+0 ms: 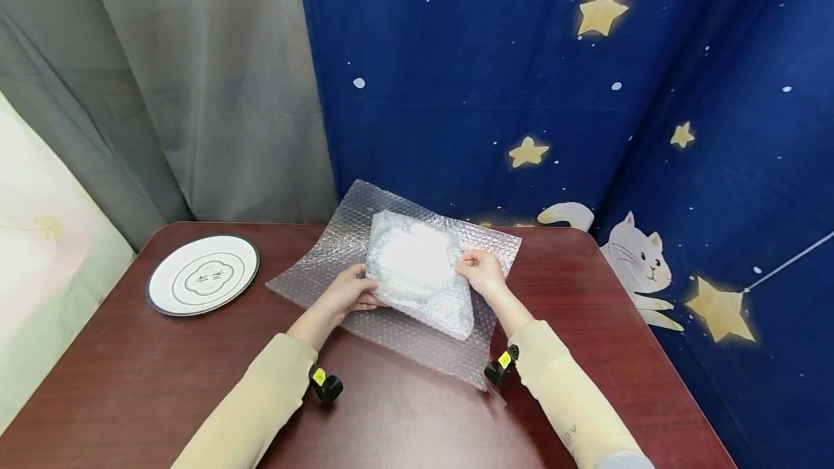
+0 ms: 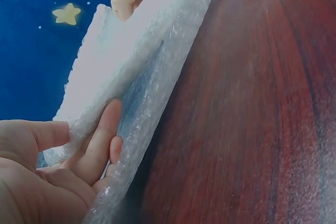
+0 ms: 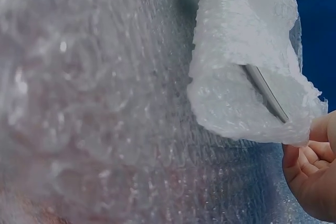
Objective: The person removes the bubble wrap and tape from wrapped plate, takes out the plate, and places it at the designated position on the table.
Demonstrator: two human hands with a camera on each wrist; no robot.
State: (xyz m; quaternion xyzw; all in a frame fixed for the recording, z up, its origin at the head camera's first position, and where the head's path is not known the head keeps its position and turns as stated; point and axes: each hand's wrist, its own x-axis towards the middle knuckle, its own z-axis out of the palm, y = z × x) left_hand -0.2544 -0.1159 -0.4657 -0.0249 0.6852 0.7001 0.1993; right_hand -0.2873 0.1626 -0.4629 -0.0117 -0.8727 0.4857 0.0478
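A white plate-like thing wrapped in bubble wrap [image 1: 417, 266] is held tilted above a larger flat sheet of bubble wrap [image 1: 326, 259]. At the bundle's left edge my left hand [image 1: 344, 291] grips it, thumb on top and fingers beneath. Opposite, my right hand [image 1: 483, 272] pinches the right edge between thumb and fingers. In the right wrist view the wrap gapes at one end, showing a dark-lined rim [image 3: 266, 95] inside; the rest of it is hidden by the wrap. The left wrist view shows left fingers [image 2: 100, 145] between the bundle and the sheet below.
A white plate [image 1: 171, 277] with a dark rim and printed centre lies at the table's back left. The sheet spreads over the middle of the reddish-brown table [image 1: 417, 425]. Grey and blue star-patterned curtains [image 1: 469, 93] hang behind the table.
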